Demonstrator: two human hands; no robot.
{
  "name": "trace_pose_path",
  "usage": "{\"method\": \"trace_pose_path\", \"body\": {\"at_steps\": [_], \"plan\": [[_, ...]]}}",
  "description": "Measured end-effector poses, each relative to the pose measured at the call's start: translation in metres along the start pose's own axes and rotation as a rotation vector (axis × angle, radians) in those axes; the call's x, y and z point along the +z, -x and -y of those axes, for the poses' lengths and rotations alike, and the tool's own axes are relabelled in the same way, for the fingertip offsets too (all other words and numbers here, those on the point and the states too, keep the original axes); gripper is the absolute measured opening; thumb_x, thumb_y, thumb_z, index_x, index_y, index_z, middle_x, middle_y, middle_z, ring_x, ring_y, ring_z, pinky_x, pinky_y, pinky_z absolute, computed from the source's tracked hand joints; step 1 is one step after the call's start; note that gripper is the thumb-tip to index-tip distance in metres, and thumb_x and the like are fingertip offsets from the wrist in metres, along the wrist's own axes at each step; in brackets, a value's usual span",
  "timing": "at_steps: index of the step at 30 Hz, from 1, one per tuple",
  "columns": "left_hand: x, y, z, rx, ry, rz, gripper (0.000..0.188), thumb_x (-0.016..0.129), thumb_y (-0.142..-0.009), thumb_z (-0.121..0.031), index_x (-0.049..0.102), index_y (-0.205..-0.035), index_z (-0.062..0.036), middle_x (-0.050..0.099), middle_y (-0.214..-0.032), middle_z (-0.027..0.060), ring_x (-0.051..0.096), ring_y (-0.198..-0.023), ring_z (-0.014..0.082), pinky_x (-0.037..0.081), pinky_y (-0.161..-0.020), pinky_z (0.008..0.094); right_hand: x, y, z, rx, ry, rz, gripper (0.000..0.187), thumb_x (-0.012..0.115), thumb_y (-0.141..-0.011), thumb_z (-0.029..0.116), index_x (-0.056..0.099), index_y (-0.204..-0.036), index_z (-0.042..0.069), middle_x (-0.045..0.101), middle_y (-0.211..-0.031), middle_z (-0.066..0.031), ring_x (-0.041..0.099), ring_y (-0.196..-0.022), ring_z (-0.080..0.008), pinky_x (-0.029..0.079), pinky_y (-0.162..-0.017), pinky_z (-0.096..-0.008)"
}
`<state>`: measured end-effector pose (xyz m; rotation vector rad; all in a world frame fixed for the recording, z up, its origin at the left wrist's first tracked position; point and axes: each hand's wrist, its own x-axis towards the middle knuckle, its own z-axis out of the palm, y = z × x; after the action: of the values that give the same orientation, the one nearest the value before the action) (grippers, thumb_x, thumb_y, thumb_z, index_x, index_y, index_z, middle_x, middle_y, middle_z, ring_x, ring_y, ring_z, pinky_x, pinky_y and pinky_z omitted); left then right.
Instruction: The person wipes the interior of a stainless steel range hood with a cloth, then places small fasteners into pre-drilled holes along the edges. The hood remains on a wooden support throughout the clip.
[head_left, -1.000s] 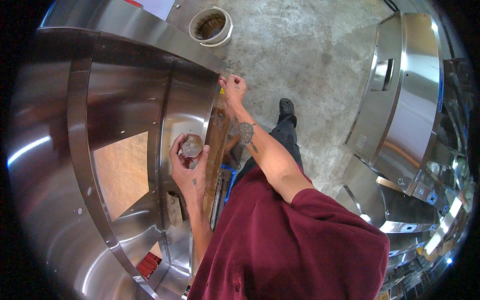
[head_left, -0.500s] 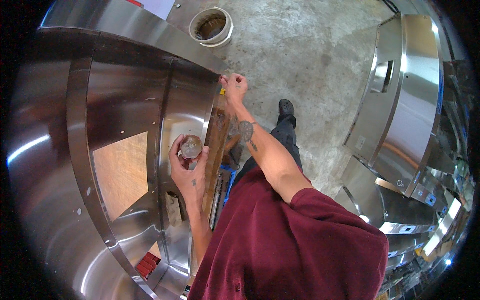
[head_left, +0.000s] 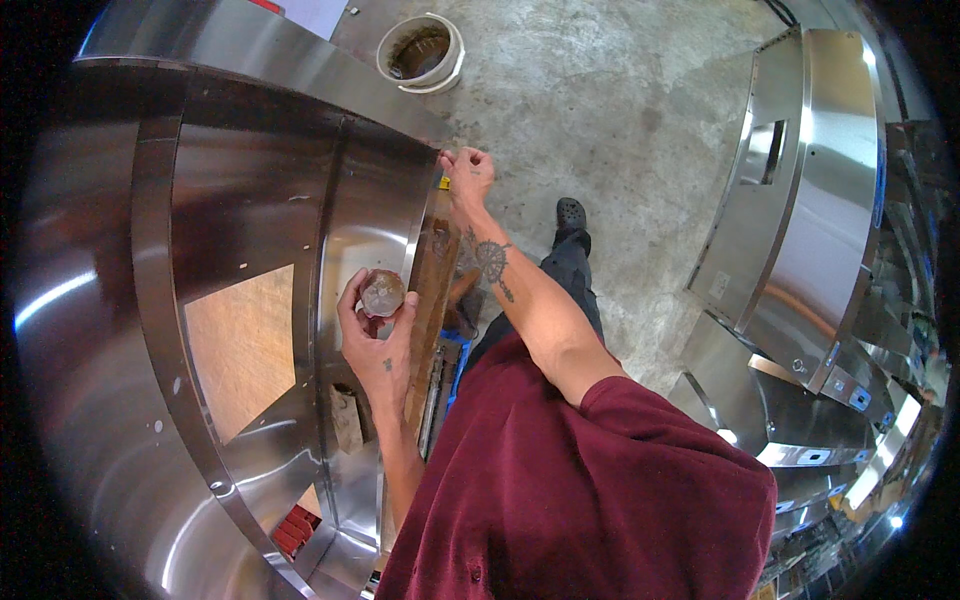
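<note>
A small round clear cup [head_left: 382, 294], with brownish residue inside, sits in the curled fingers of my left hand [head_left: 380, 340]. That hand is over the stainless steel panel assembly [head_left: 375, 215], near its right-hand edge. My right hand [head_left: 470, 172] is stretched forward to the far right corner of the steel, its fingers pinched together. What the pinch holds, if anything, is too small to make out. A small yellow item [head_left: 444, 183] shows just below the right wrist, by the wooden bench edge [head_left: 425, 270].
A white bucket [head_left: 455, 60] with brown contents stands on the concrete floor [head_left: 640, 130] at the far side. A wooden board [head_left: 240, 350] shows through a panel opening. A grey-brown block [head_left: 347, 418] lies near my left forearm. Large steel cabinets [head_left: 820, 200] stand at the right.
Almost nothing differs. My right forearm has turned very slightly, while its hand stays at the steel corner; the left hand keeps the cup in the same place.
</note>
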<state>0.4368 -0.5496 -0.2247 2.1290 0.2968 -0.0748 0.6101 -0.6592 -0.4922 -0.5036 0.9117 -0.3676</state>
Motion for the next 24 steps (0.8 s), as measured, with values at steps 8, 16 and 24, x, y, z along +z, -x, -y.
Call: {"method": "trace_pose_path", "body": {"at_steps": [8,16,24], "plan": [[0.000,-0.001,-0.001,0.006,-0.032,-0.001,0.065,0.088,-0.093,-0.009,0.058,-0.150,-0.0035,0.063,-0.142,0.0117,0.065,-0.123,0.0213,0.055,-0.105,0.0340,-0.001,-0.004,-0.002,0.002,-0.019,0.006,0.021,0.061,-0.107,0.008,0.051,-0.121,-0.004,0.066,-0.109,-0.0150,0.077,-0.096,-0.0250,0.067,-0.081,-0.0312],[-0.001,-0.002,0.004,-0.036,-0.004,-0.017,0.065,0.088,-0.093,-0.009,0.057,-0.150,-0.0039,0.064,-0.141,0.0109,0.066,-0.123,0.0208,0.055,-0.105,0.0337,-0.001,-0.006,0.002,-0.004,-0.068,-0.021,0.024,0.062,-0.106,0.009,0.051,-0.124,-0.004,0.065,-0.113,-0.0156,0.077,-0.099,-0.0250,0.066,-0.080,-0.0309],[-0.001,-0.002,0.004,-0.002,-0.019,-0.001,0.066,0.089,-0.093,-0.010,0.057,-0.150,-0.0036,0.064,-0.141,0.0119,0.065,-0.124,0.0211,0.055,-0.106,0.0344,-0.003,-0.016,-0.003,0.010,-0.020,-0.027,0.026,0.064,-0.106,0.010,0.051,-0.124,-0.005,0.066,-0.111,-0.0152,0.076,-0.095,-0.0233,0.067,-0.078,-0.0308]]}}
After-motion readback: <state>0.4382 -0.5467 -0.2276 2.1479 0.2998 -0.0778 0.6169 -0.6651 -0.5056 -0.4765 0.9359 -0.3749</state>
